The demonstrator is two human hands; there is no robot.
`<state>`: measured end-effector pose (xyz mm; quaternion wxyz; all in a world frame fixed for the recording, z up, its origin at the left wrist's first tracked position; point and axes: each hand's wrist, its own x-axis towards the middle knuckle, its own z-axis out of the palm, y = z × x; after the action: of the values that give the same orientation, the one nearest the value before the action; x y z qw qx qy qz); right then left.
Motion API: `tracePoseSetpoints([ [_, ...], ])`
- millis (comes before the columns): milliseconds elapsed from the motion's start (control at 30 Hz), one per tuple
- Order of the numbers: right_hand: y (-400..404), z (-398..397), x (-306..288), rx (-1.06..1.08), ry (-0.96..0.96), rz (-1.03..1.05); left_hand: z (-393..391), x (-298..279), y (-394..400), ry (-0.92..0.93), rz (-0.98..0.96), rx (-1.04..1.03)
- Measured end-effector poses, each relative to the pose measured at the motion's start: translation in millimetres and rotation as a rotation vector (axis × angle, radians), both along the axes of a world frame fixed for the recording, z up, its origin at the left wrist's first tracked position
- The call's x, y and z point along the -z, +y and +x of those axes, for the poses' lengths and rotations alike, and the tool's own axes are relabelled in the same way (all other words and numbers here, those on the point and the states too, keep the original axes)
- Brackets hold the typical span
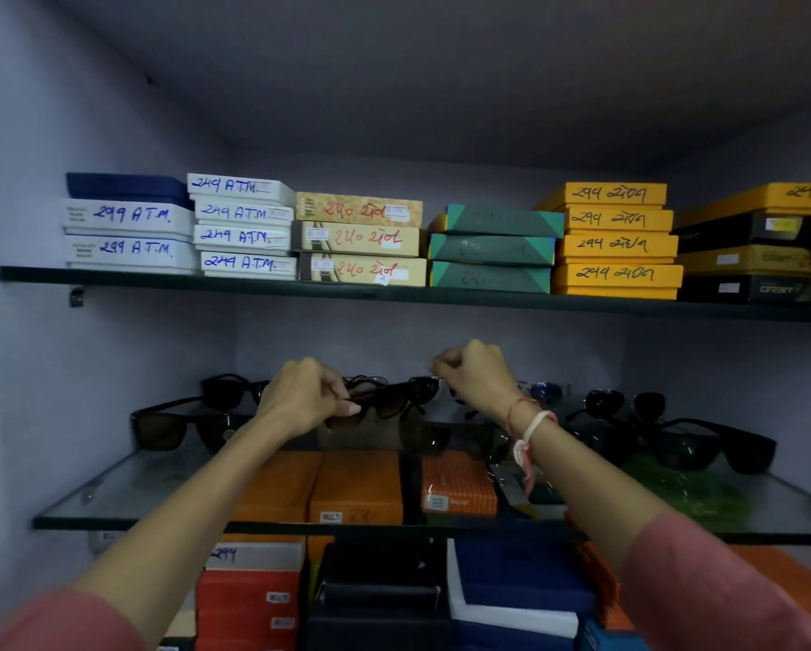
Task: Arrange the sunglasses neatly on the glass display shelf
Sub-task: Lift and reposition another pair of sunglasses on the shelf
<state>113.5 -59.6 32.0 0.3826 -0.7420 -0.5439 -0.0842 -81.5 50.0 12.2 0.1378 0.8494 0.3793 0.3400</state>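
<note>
A glass display shelf [126, 491] runs across the middle of the alcove. A brown-lensed pair of sunglasses [387, 400] hangs above its centre, held at both ends. My left hand [302, 397] pinches its left end and my right hand [476, 375] is closed at its right end. Black sunglasses [173, 427] lie at the shelf's left, with another black pair [227, 390] behind them. More dark pairs [718, 446] sit on the right, and a blue-lensed pair [546, 392] shows behind my right wrist.
An upper shelf [253, 285] carries stacks of labelled boxes: white [244, 227], tan [361, 239], teal [492, 249] and yellow [617, 242]. Orange boxes [356, 486] show through the glass, and more boxes [248, 599] are piled below. Walls close in on the left and right.
</note>
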Motion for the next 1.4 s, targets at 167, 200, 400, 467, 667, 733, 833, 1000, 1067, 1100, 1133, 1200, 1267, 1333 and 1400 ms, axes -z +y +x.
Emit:
tracePoseSetpoints([
  [167,19,-31,-2,-0.102,0.073,-0.107,-35,-2,0,-0.056,0.187,0.085],
  [200,20,-34,-2,-0.123,0.103,-0.123,-40,-3,1,-0.068,0.214,0.098],
  [400,15,-52,-10,-0.242,0.114,-0.212,-65,-1,7,-0.097,0.223,0.201],
  [467,12,-55,-11,-0.259,0.073,-0.238,-68,-1,10,-0.097,0.218,0.22],
  [667,13,-63,-13,-0.234,-0.096,-0.126,-72,-4,14,-0.244,-0.018,0.216],
  [733,16,-65,-13,-0.232,-0.123,-0.096,-70,-9,19,-0.104,-0.09,0.143],
  [833,22,-65,-13,-0.158,-0.186,-0.038,-62,-14,25,0.025,-0.156,0.09],
  [1000,36,-60,-11,0.026,-0.155,0.068,-51,-24,33,-0.038,-0.058,-0.129],
  [1067,41,-59,-8,0.048,-0.13,0.022,-44,-25,34,0.023,-0.068,-0.184],
  [1100,44,-58,-5,0.057,-0.118,-0.003,-40,-25,35,0.062,-0.074,-0.201],
  [1133,48,-57,-1,0.069,-0.114,-0.022,-36,-24,36,0.106,-0.066,-0.226],
  [1200,54,-56,6,0.103,-0.118,-0.065,-30,-20,36,0.187,-0.023,-0.305],
  [1267,59,-57,13,0.132,-0.116,-0.105,-26,-14,36,0.251,0.018,-0.374],
  [1333,63,-58,18,0.145,-0.104,-0.141,-23,-10,39,0.285,0.028,-0.408],
  [1400,67,-58,23,0.148,-0.108,-0.172,-21,-5,40,0.307,0.021,-0.422],
])
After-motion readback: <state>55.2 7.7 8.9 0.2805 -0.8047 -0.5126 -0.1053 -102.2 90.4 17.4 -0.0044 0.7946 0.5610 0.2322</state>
